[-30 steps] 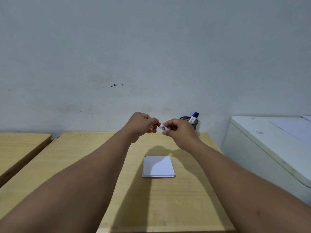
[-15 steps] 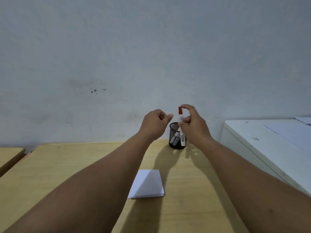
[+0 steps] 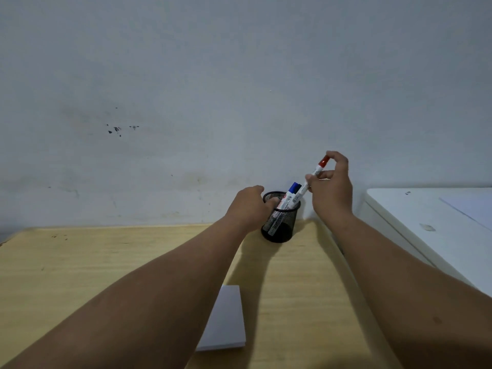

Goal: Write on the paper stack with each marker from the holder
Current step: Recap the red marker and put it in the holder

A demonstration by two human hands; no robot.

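A black mesh holder [image 3: 279, 225] stands at the desk's far edge by the wall, with a blue-capped marker [image 3: 291, 194] leaning inside it. My right hand [image 3: 331, 187] pinches a red-capped marker [image 3: 315, 173], tilted, with its lower end over the holder's rim. My left hand [image 3: 250, 206] rests against the holder's left side, with a finger at the rim. The white paper stack [image 3: 226, 319] lies near me on the desk, partly hidden by my left forearm.
The wooden desk [image 3: 93, 265] meets a grey wall. A white cabinet top [image 3: 431, 217] stands to the right, slightly higher, with a sheet on it. A narrow gap separates it from the desk.
My right hand has tilted the capped red marker and lowered its end to the holder. My left hand has dropped from the marker to the holder's side. The view has shifted forward.
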